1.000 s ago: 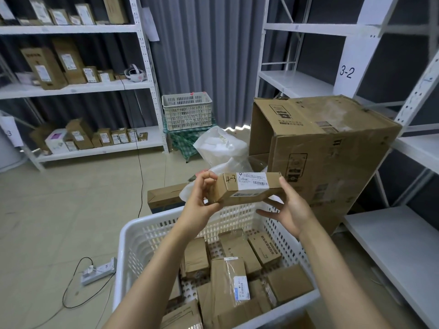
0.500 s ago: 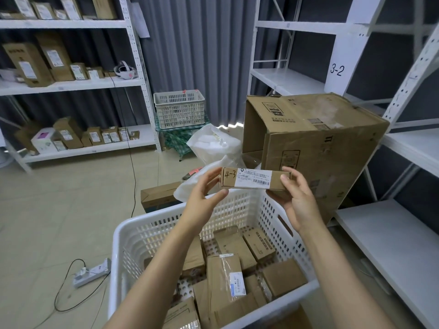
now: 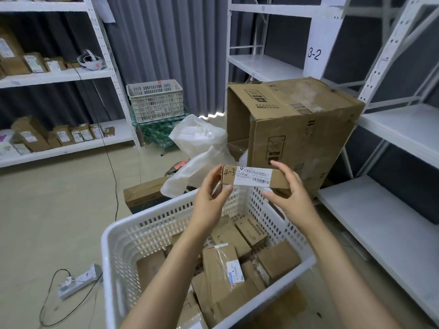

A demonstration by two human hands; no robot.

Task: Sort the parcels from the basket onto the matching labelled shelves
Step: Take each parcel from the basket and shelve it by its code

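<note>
I hold a long, slim cardboard parcel [image 3: 255,176] level above the far rim of the white plastic basket [image 3: 147,224]. "4-3" is handwritten on its left end, beside a white barcode label. My left hand [image 3: 211,198] pinches the left end between thumb and fingers. My right hand [image 3: 288,195] grips the right end, fingers behind and thumb beneath. Several brown parcels [image 3: 225,264] lie in the basket below. A white upright on the right rack carries the label "3-2" [image 3: 314,54].
A big open carton [image 3: 294,129] lies on its side just beyond the parcel, with white plastic bags [image 3: 197,148] beside it. White rack shelves [image 3: 380,224] run along the right. The left rack [image 3: 61,143] holds labelled boxes. A power strip [image 3: 78,280] and cable lie on the floor.
The parcel has been turned so its labelled long face points at me and now sits level. My right hand went from open beside it to gripping its right end.
</note>
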